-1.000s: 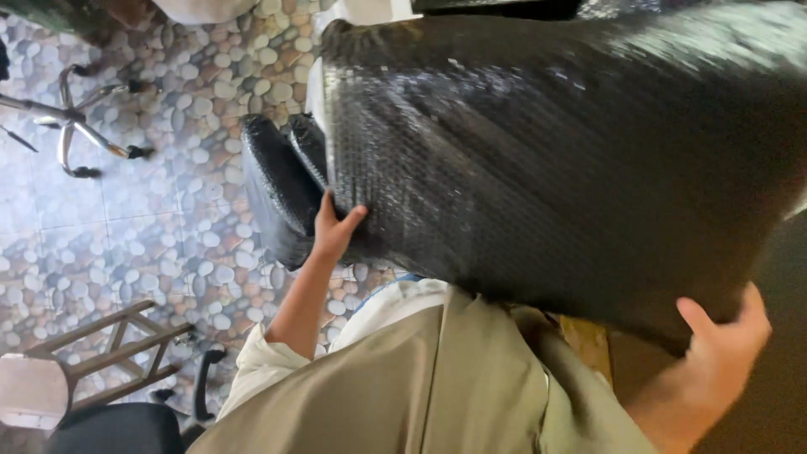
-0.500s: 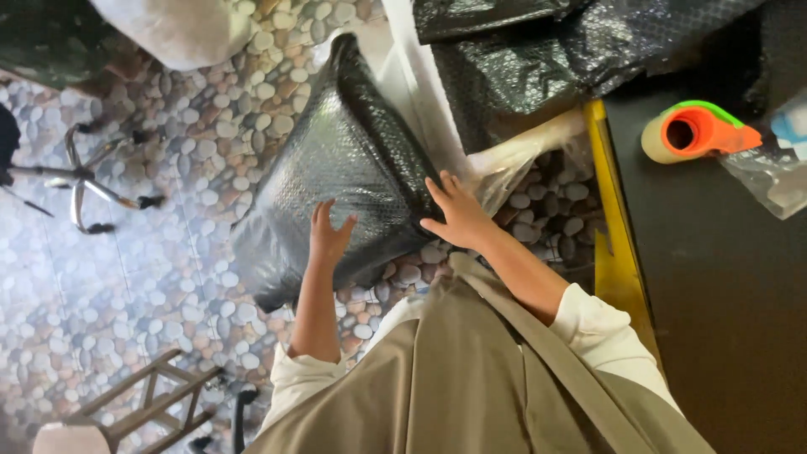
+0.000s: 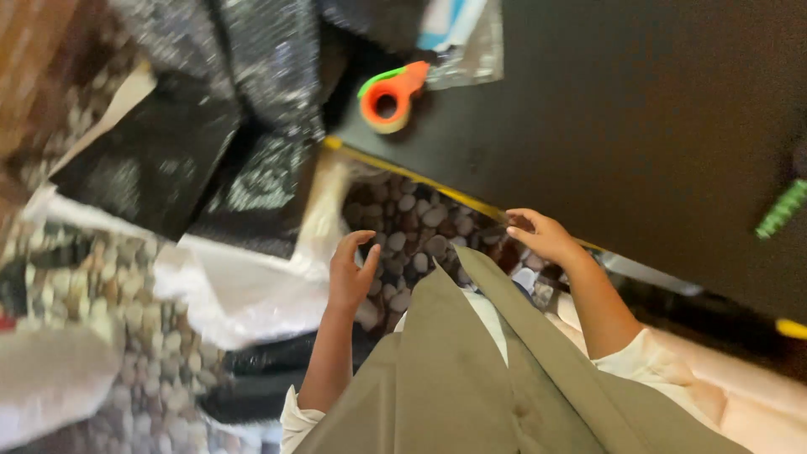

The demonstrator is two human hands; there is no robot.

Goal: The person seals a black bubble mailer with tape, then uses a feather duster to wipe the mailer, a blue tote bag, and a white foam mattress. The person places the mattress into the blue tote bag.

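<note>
Both your hands are empty now. Half a second ago your left hand (image 3: 351, 273) and right hand (image 3: 542, 235) were pressed on a black bubble-wrap bag on the pebble-pattern floor (image 3: 412, 214); now neither touches it. Your left hand hangs released, fingers loosely spread, over the floor and just beside the white plastic sheet (image 3: 244, 290). Your right hand is loosely curled, holding nothing, right at the yellow-trimmed near edge of the black table (image 3: 656, 126); whether its fingertips touch the edge you cannot tell.

Your view has swung too: the table now fills the upper right, where before it showed only as a strip on the right. The black bubble-wrap bags (image 3: 202, 160) lie piled off the table's left end, resting on the white sheet and well apart from either hand. Much of that pile is blurred.

On the table, near its left corner, sits an orange tape dispenser with a green rim (image 3: 389, 94), touching a clear plastic packet (image 3: 466, 42) behind it. A green ridged object (image 3: 782, 210) lies at the right edge of view. Your olive apron (image 3: 471, 378) covers the floor below your hands.
</note>
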